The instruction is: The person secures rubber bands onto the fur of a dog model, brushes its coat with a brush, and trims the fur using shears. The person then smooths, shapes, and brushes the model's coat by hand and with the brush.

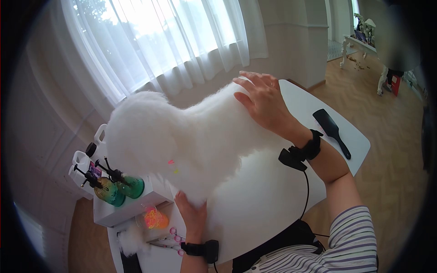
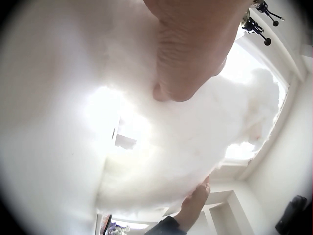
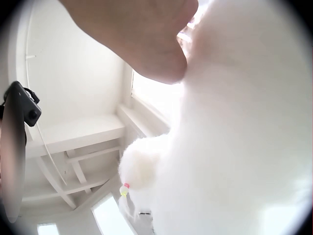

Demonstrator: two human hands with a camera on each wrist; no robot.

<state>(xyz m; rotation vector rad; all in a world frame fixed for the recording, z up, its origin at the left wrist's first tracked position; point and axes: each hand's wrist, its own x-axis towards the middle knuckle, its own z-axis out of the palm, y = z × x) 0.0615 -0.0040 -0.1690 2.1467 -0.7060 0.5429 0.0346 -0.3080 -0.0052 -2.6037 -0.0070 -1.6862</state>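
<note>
A fluffy white dog stands on the white table, its rounded head end to the left. Small pink and yellow-green bands sit in the fur by its head. Low at the front, my left hand curls around the dog's front leg, its fingertips partly buried in fur. Seen from below in the left wrist view, that hand is pressed in against the coat. My right hand rests on the dog's rump with fingers spread and fairly straight.
A black paddle brush lies on the table at right. At left stand two green spray bottles on a white box. Near them are a cup of orange and yellow bands, scissors with pink rings and a white fur tuft.
</note>
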